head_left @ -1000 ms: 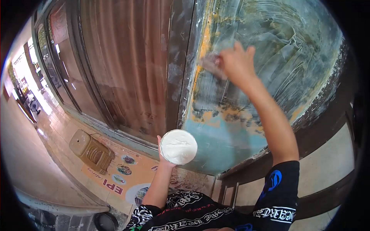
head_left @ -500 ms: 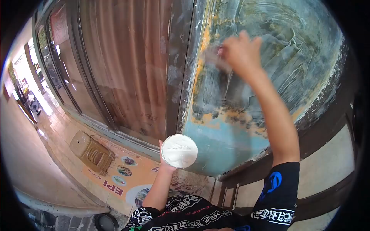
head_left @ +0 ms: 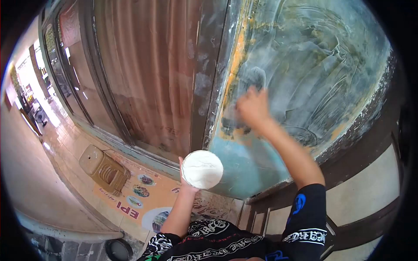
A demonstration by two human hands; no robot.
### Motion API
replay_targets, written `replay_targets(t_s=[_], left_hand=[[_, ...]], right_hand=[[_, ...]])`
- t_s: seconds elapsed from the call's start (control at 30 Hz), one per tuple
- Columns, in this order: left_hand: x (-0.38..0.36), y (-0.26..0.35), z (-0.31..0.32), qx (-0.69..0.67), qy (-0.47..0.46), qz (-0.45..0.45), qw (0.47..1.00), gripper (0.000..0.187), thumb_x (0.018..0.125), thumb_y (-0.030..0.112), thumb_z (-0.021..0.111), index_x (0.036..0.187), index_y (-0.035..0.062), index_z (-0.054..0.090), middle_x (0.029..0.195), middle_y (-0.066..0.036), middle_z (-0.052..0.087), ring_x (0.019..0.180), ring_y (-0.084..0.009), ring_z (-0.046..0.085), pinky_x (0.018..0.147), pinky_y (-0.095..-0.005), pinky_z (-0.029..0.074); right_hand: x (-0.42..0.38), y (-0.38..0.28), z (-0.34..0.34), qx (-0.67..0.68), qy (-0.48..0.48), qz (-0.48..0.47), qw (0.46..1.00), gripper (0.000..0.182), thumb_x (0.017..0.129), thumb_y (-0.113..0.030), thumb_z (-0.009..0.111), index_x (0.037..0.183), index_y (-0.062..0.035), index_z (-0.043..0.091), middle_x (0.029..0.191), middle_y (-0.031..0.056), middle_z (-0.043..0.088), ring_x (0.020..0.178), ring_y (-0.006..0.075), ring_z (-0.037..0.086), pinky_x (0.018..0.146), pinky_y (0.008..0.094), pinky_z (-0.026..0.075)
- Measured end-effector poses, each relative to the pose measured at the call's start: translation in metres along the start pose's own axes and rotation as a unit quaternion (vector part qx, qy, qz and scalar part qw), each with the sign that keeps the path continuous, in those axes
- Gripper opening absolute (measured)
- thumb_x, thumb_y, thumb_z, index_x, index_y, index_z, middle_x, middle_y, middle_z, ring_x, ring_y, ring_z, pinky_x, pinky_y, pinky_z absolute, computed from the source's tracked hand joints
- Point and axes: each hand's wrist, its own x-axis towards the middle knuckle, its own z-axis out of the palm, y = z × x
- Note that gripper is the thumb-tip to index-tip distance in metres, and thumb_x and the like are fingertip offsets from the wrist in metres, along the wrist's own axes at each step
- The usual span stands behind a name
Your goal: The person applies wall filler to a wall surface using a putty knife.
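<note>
My left hand supports a round bowl from below and at its left side. Smooth white paste fills the bowl almost to the rim. My right hand is closed against the lower left part of a wall panel. In its fingers is a thin flat scraper, nearly hidden by the hand and blur now. Grey-white smears and curved streaks cover the panel, with orange-brown patches along its left and lower edges. Below these runs a light blue-green painted strip.
A dark-framed window with a curtain behind it is left of the panel. On the tiled floor, a brown plastic stool lies on a printed banner. A dark round container sits at bottom left. Brown-framed pale panels stand at right.
My right hand has moved down and slightly left over the panel, leaving fresh smears on its lower part. The left hand and bowl have stayed nearly still.
</note>
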Motion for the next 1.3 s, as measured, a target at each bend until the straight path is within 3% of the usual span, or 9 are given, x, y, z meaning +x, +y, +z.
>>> replay_targets(t_s=[0.23,0.37,0.5,0.77,0.87,0.97,1.07,1.17,1.3], left_hand=[[0.0,-0.004,0.001,-0.015,-0.016,-0.019,1.0,0.089,0.09,0.077,0.038,0.14,0.005,0.051,0.139,-0.02,0.055,0.124,-0.0413,0.054,0.105,-0.0585,0.043],[0.002,-0.006,0.005,-0.01,-0.007,-0.01,1.0,0.089,0.09,0.077,0.038,0.14,0.0045,0.05,0.14,-0.02,0.054,0.125,-0.0412,0.054,0.105,-0.0583,0.042],[0.004,-0.008,0.009,-0.009,-0.026,-0.009,1.0,0.089,0.09,0.076,0.038,0.14,0.0041,0.05,0.14,-0.02,0.054,0.125,-0.0417,0.054,0.106,-0.0584,0.042],[0.008,-0.01,0.016,-0.015,-0.058,-0.028,0.998,0.086,0.091,0.074,0.042,0.139,0.0031,0.05,0.139,-0.021,0.054,0.124,-0.042,0.054,0.105,-0.059,0.043],[0.006,-0.011,0.014,-0.007,-0.033,-0.016,0.999,0.087,0.091,0.074,0.041,0.139,0.0031,0.051,0.139,-0.021,0.054,0.124,-0.0422,0.054,0.105,-0.0589,0.043],[0.006,-0.012,0.019,0.014,-0.018,-0.006,1.0,0.087,0.091,0.075,0.04,0.139,0.0032,0.051,0.139,-0.02,0.055,0.124,-0.0418,0.055,0.104,-0.0587,0.044],[0.009,-0.013,0.026,0.033,-0.001,-0.008,0.999,0.087,0.091,0.075,0.038,0.139,0.0034,0.051,0.138,-0.02,0.056,0.123,-0.0413,0.055,0.104,-0.0585,0.044],[0.014,-0.013,0.017,0.027,-0.022,-0.015,0.999,0.087,0.091,0.075,0.038,0.139,0.0042,0.051,0.14,-0.02,0.054,0.124,-0.0414,0.055,0.103,-0.0587,0.045],[0.014,-0.018,0.018,0.008,-0.027,-0.038,0.999,0.086,0.091,0.075,0.039,0.14,0.0043,0.051,0.14,-0.02,0.053,0.124,-0.0416,0.054,0.103,-0.059,0.045]], right_hand=[[0.042,0.084,-0.141,0.102,0.112,0.165,0.975,0.02,0.086,-0.035,0.068,0.078,-0.0174,0.073,0.084,-0.0006,0.069,0.096,0.0265,0.056,0.085,0.0554,0.033],[-0.022,-0.01,-0.035,0.07,-0.08,0.06,0.993,0.014,0.077,-0.03,0.072,0.078,-0.0155,0.072,0.08,0.0004,0.066,0.095,0.0253,0.055,0.085,0.0546,0.034],[-0.07,-0.062,0.067,0.051,-0.068,-0.061,0.994,0.014,0.075,-0.028,0.071,0.079,-0.0141,0.072,0.083,0.002,0.066,0.098,0.0245,0.054,0.084,0.0541,0.036],[0.034,0.082,-0.103,0.089,0.127,0.174,0.972,0.017,0.086,-0.029,0.066,0.082,-0.0143,0.072,0.087,-0.0007,0.07,0.094,0.0256,0.057,0.088,0.0559,0.031],[0.008,0.07,-0.107,0.147,0.049,0.169,0.973,0.02,0.088,-0.032,0.065,0.084,-0.014,0.072,0.088,-0.0009,0.07,0.092,0.0256,0.056,0.085,0.0524,0.03],[-0.048,-0.001,-0.022,0.162,-0.101,0.082,0.978,0.009,0.081,-0.024,0.067,0.079,-0.0158,0.071,0.086,-0.0003,0.068,0.098,0.0251,0.055,0.081,0.0522,0.035],[-0.112,-0.053,0.079,0.072,-0.049,-0.045,0.995,0.009,0.073,-0.025,0.072,0.077,-0.0179,0.071,0.088,-0.0017,0.068,0.097,0.0217,0.055,0.08,0.0499,0.036],[-0.082,-0.014,0.043,0.021,-0.115,0.0,0.993,0.009,0.074,-0.024,0.07,0.08,-0.0181,0.071,0.091,-0.0008,0.067,0.1,0.0216,0.055,0.079,0.0506,0.037],[-0.02,0.089,-0.079,-0.016,0.064,0.148,0.987,0.015,0.083,-0.031,0.069,0.082,-0.0161,0.074,0.087,-0.0002,0.069,0.096,0.025,0.056,0.081,0.0506,0.034]])
